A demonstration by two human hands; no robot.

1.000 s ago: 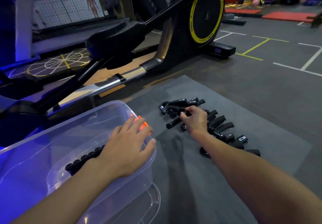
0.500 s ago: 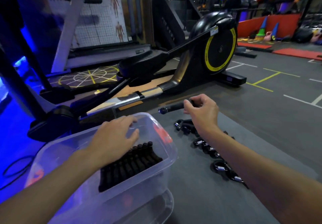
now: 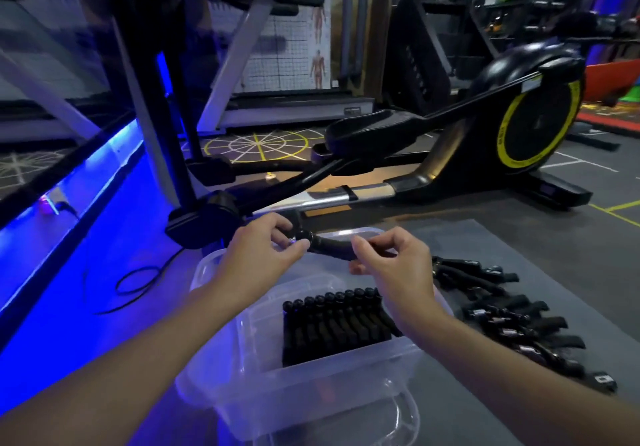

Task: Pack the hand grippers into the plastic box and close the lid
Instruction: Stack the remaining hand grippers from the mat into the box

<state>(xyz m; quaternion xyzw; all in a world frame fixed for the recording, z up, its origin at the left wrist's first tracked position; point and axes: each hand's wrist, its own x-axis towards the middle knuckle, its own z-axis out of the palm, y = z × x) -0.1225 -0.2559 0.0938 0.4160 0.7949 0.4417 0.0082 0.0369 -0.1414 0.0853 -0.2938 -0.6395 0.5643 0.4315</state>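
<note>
Head camera, gym floor: a person packing a clear plastic box (image 3: 311, 393) risks fumbling the black hand gripper (image 3: 329, 246) held over it. Both holds are light, at the tool's ends only, so a slip could drop it crookedly onto the neat row of packed grippers (image 3: 332, 324) and knock that row askew. A piece set in slantwise could also stand proud and stop the lid from shutting later. The left hand (image 3: 263, 258) pinches the gripper's knobbed spring end between thumb and fingertips. The right hand (image 3: 391, 265) curls its fingers around the handle's other end. The gripper hangs between the two hands, above the box's far rim and clear of the row below. More loose grippers (image 3: 519, 324) lie on the grey mat (image 3: 519, 237) just right of the box. What looks like the clear lid (image 3: 398, 411) sits under the box's near corner.
</note>
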